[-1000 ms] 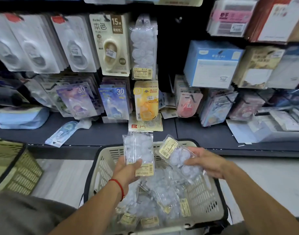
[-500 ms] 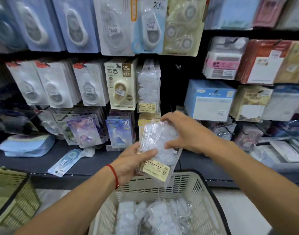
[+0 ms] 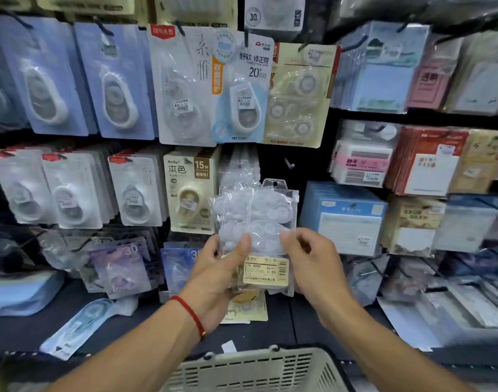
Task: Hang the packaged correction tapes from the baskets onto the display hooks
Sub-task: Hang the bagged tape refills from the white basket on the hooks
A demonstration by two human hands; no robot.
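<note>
Both hands hold up clear packets of white correction tapes [image 3: 259, 219] in front of the display wall. My left hand [image 3: 222, 267] grips the lower left of the packets, thumb on the front. My right hand [image 3: 310, 258] pinches their lower right edge. The packets have a yellow label [image 3: 266, 271] at the bottom and a hang hole [image 3: 275, 183] at the top. Just behind them, more of the same clear packets [image 3: 237, 168] hang on a hook. A bare hook tip [image 3: 289, 164] sticks out to the upper right of the hang hole. The beige basket [image 3: 250, 369] is below my arms.
Carded correction tapes hang in rows to the left and above, such as a cream 15M pack [image 3: 189, 190]. Blue boxes [image 3: 345, 219] and note pads fill the shelves on the right. A loose blue tape pack [image 3: 81, 323] lies on the dark shelf at lower left.
Both hands have lifted the packets from over the basket up toward the hooks. My right hand moved from the packets' top to their lower right edge. The view tilted upward.
</note>
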